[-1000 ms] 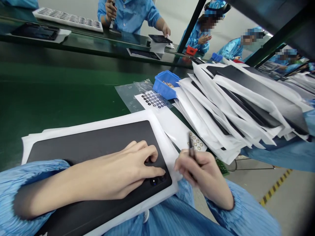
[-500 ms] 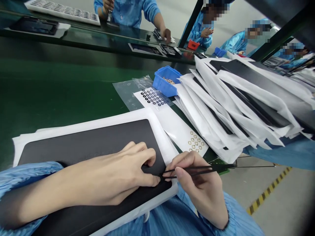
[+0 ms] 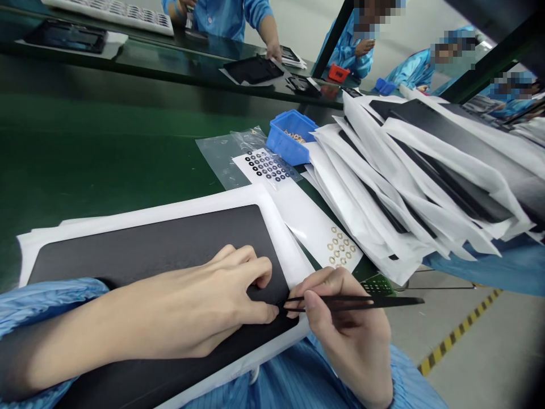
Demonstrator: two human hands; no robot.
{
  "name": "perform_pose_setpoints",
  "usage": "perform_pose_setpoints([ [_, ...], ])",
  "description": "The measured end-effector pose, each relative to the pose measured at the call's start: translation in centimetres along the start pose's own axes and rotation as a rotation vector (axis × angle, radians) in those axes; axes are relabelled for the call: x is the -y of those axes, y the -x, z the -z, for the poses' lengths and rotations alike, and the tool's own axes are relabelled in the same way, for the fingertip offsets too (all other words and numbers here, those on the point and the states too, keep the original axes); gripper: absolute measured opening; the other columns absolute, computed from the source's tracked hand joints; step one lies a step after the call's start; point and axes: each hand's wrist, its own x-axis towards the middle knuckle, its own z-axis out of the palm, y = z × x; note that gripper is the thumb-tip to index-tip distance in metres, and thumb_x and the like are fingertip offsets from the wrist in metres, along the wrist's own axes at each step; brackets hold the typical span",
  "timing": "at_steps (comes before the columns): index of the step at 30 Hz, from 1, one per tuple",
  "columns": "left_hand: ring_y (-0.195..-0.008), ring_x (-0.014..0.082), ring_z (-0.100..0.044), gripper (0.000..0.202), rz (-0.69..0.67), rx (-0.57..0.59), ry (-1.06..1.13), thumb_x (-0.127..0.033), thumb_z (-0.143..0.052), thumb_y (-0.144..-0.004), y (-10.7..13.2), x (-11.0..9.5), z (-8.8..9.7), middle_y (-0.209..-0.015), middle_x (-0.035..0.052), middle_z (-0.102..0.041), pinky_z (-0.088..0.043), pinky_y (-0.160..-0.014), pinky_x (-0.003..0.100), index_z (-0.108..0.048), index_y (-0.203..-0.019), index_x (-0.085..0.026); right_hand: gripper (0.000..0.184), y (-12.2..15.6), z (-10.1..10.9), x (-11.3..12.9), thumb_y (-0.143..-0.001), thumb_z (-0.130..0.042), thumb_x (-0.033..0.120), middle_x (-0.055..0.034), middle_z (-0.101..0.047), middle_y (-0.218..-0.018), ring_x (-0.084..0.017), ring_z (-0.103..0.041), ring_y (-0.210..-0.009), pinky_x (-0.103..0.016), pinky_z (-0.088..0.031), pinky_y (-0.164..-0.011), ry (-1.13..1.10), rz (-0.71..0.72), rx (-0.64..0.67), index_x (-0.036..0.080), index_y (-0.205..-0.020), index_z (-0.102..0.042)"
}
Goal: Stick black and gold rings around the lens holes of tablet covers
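Observation:
A dark flat panel (image 3: 149, 236) with a rounded corner lies on white wrapping sheets (image 3: 200, 197) in front of me. Across it rests my left hand (image 3: 230, 289), with nothing visible in its grasp. Its index finger is bent, and the thumb is apart from it, pressing near the panel's right end. My right hand (image 3: 344, 329) is closed around black tweezers (image 3: 357, 303), held almost level. Their tips meet the panel right beside my left thumb. Any small piece at the tips is too small and dark to make out.
Beyond the panel lie a sheet of black rings (image 3: 268, 165), a sheet of gold rings (image 3: 340, 247) and a blue bin (image 3: 292, 139) of small gold parts. Wrapped panels (image 3: 409, 187) are piled at right. Across the bench, a co-worker's hand (image 3: 273, 51) touches a dark part (image 3: 253, 70).
The rear end of the tweezers has swung up and out to the right, while their tips stay by my left thumb. Across the bench, a co-worker has shifted a dark part.

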Motion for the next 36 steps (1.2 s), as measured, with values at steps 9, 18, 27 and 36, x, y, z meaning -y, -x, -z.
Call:
perform_pose_setpoints([
  [9,-0.077,0.0191,-0.039,0.039,0.01,0.028,-0.019,-0.001,-0.045,-0.081,0.1,-0.1,-0.1,-0.093,0.0059,-0.046,-0.033,-0.063,0.029,-0.063,-0.107,-0.024,0.016,-1.1,0.6,0.1,-0.085,-0.055,0.013,-0.0013,-0.06,-0.07,-0.014,-0.061,-0.057,-0.027,-0.053,-0.054,0.038,-0.024,0.128,0.021,-0.072,-0.051],
  [18,-0.075,0.0187,-0.04,0.036,0.001,0.007,0.007,0.0,-0.046,-0.081,0.0,0.0,0.1,-0.092,0.0046,-0.047,-0.033,-0.065,0.029,-0.063,-0.103,-0.024,0.013,-0.5,-0.2,0.0,-0.088,-0.056,0.018,-0.0003,-0.059,-0.073,-0.012,-0.063,-0.056,-0.025,-0.057,-0.053,-0.116,-0.087,0.007,0.021,-0.076,-0.053],
  [27,-0.077,0.0197,-0.039,0.039,0.019,0.043,0.022,0.0,-0.043,-0.082,0.0,0.0,0.1,-0.094,0.0049,-0.046,-0.03,-0.065,0.029,-0.061,-0.107,-0.024,0.015,-0.6,-0.2,0.3,-0.087,-0.056,0.017,-0.0009,-0.058,-0.071,-0.013,-0.062,-0.057,-0.025,-0.056,-0.051,-0.054,-0.055,0.023,0.02,-0.073,-0.051],
  [36,-0.076,0.0191,-0.038,0.038,0.007,0.029,0.018,0.0,-0.046,-0.081,0.0,0.0,0.0,-0.092,0.0049,-0.046,-0.031,-0.064,0.029,-0.063,-0.105,-0.024,0.016,-1.9,1.0,-0.3,-0.084,-0.055,0.01,-0.0015,-0.059,-0.071,-0.012,-0.062,-0.057,-0.025,-0.052,-0.051,0.026,0.008,0.245,0.019,-0.071,-0.053],
])
